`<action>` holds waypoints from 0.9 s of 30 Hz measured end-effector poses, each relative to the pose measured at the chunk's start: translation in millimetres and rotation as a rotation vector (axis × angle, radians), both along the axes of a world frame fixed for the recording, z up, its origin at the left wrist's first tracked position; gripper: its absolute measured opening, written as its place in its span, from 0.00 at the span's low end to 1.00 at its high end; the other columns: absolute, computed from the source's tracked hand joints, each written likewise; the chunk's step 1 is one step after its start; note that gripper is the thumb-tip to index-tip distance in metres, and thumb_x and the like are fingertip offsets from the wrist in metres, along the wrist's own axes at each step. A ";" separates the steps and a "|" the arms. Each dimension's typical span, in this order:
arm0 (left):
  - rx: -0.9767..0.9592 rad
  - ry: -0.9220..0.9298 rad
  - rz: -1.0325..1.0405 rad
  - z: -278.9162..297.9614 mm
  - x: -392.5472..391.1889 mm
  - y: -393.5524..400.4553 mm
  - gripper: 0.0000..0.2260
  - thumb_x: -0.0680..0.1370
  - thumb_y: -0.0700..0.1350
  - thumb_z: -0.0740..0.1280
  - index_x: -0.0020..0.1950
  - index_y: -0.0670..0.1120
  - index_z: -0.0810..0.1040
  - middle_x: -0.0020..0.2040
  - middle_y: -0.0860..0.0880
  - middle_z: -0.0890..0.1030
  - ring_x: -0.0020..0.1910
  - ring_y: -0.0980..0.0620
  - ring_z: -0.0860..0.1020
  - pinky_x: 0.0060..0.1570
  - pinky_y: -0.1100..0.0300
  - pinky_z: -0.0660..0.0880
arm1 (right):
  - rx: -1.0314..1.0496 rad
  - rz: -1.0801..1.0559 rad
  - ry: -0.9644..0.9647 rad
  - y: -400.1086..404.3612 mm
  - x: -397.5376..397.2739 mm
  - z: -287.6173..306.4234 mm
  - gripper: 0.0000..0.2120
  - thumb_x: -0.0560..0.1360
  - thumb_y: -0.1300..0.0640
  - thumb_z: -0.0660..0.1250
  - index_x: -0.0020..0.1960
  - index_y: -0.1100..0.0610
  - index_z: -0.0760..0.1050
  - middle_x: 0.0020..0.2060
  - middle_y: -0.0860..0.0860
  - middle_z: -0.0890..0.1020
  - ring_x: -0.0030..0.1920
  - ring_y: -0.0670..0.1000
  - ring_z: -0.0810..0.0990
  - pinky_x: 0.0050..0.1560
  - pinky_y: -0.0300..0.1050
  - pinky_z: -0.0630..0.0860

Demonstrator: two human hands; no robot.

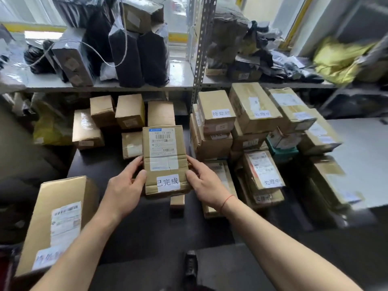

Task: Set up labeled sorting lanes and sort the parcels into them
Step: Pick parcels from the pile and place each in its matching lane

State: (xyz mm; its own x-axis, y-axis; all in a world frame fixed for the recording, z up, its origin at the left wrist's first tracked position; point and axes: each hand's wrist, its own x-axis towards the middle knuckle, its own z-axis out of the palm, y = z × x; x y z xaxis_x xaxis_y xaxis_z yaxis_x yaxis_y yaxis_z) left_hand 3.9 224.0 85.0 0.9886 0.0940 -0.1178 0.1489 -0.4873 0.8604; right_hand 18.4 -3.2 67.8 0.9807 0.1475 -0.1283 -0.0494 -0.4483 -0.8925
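Currently, left hand and right hand grasp the labeled parcel by its sides; beside the shelf post, it could topple adjacent stacks.

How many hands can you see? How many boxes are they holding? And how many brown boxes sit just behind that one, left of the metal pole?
Hands: 2, left hand and right hand
Held box: 1
Brown boxes behind it: 5
Total: 8
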 end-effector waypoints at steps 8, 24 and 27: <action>-0.050 -0.006 -0.099 10.2 -34.1 -64.2 0.21 0.85 0.47 0.67 0.78 0.58 0.72 0.55 0.68 0.79 0.47 0.74 0.81 0.52 0.72 0.78 | -0.006 -0.060 0.011 -70.3 -56.3 26.4 0.20 0.86 0.60 0.58 0.70 0.37 0.73 0.58 0.40 0.85 0.60 0.36 0.82 0.63 0.38 0.79; -0.073 -0.071 -0.139 38.8 -65.7 -330.6 0.23 0.82 0.53 0.70 0.77 0.60 0.73 0.63 0.62 0.84 0.60 0.64 0.82 0.63 0.48 0.81 | -0.049 -0.143 -0.096 -351.8 -86.1 37.6 0.22 0.85 0.52 0.59 0.78 0.40 0.70 0.64 0.44 0.79 0.66 0.40 0.76 0.72 0.47 0.73; -0.105 -0.034 -0.189 40.1 -67.4 -374.8 0.25 0.79 0.58 0.69 0.77 0.62 0.72 0.64 0.64 0.83 0.61 0.60 0.83 0.62 0.46 0.82 | -0.075 -0.174 -0.091 -393.7 -90.4 37.3 0.22 0.85 0.48 0.57 0.78 0.40 0.69 0.65 0.43 0.79 0.65 0.39 0.76 0.71 0.48 0.74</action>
